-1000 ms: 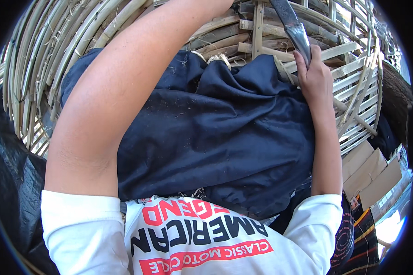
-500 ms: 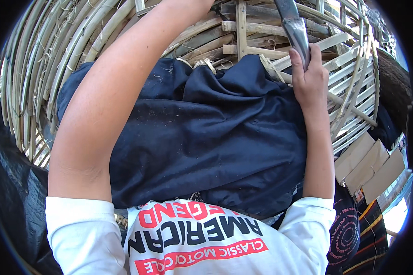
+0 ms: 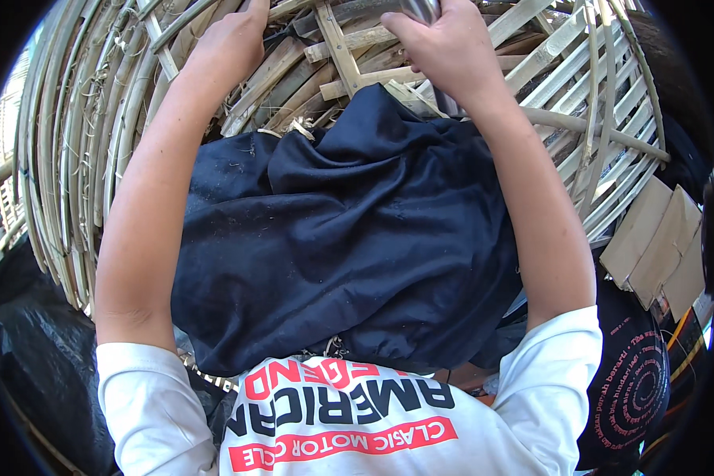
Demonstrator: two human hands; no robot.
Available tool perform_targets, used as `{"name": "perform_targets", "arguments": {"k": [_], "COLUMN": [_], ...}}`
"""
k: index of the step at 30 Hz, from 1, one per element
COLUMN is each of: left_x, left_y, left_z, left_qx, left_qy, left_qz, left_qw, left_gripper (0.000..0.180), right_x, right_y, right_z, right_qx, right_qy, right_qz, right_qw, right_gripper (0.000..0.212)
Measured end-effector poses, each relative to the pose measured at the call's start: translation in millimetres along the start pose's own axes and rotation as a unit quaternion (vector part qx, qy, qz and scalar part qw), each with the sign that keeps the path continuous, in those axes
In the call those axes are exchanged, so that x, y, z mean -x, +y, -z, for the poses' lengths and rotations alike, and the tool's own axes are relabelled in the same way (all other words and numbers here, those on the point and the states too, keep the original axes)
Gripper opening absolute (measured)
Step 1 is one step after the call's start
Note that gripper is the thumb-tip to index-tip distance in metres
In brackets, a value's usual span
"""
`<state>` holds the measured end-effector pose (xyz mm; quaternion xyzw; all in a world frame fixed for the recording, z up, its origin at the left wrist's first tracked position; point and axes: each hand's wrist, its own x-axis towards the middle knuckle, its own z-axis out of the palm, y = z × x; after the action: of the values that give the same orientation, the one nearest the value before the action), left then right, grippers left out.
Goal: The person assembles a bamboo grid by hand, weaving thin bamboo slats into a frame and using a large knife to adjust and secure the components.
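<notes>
The right hand (image 3: pixel 456 51) is closed around a knife (image 3: pixel 422 9), of which only smooth grey metal shows above the thumb and below the palm; the blade cannot be made out. The left hand (image 3: pixel 234 44) is at the upper edge, over curved bamboo strips (image 3: pixel 87 119), its fingers partly cut off, so whether it grips a strip I cannot tell. Between the two hands stands a nailed upright slat (image 3: pixel 337 47), and split bamboo slats (image 3: pixel 567 87) fan out beside the right forearm. A dark blue cloth (image 3: pixel 357 238) covers the lap, its peaked fold reaching up near the knife. The likeliest trouble is a slip — smooth metal in a bare palm could turn if the edge met a hard node, and the left hand is near enough to be cut. Raw bamboo edges could splinter into unprotected fingers, and a sprung strip could whip back. The raised cloth might also snag — or be slit — if the knife came down toward the lap.
</notes>
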<state>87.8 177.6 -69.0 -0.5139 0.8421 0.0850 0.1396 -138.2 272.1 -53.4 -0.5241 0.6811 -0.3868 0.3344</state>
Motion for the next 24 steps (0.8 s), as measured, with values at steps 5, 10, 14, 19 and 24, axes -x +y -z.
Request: {"name": "perform_targets", "arguments": {"k": [5, 10, 14, 19, 24], "left_x": [-9.0, -4.6, -2.2, 1.4, 2.1], "left_y": [-21.6, -15.4, -15.4, -19.2, -30.0], "left_z": [-30.3, -25.8, -20.3, -14.5, -12.2], "left_qx": [0.015, 0.022, 0.005, 0.002, 0.014], "left_qy": [0.097, 0.078, 0.07, 0.081, 0.072], "left_qz": [-0.09, -0.052, -0.051, -0.051, -0.067], "left_qw": [0.991, 0.995, 0.996, 0.995, 0.995], "left_gripper": [0.03, 0.036, 0.037, 0.033, 0.034], "right_x": [-44.9, -60.2, -69.5, -73.6, -74.9], "right_y": [-5.7, -20.5, -31.4, -33.6, -26.6], "right_z": [-33.5, -43.6, -28.3, -35.9, -44.5], "right_qx": [0.056, 0.066, -0.043, -0.12, -0.134], "right_qy": [0.01, -0.044, -0.161, -0.152, -0.148], "right_qz": [0.077, -0.011, -0.077, -0.14, -0.108], "right_qw": [0.995, 0.997, 0.983, 0.971, 0.974], "right_gripper": [0.03, 0.028, 0.023, 0.023, 0.021]}}
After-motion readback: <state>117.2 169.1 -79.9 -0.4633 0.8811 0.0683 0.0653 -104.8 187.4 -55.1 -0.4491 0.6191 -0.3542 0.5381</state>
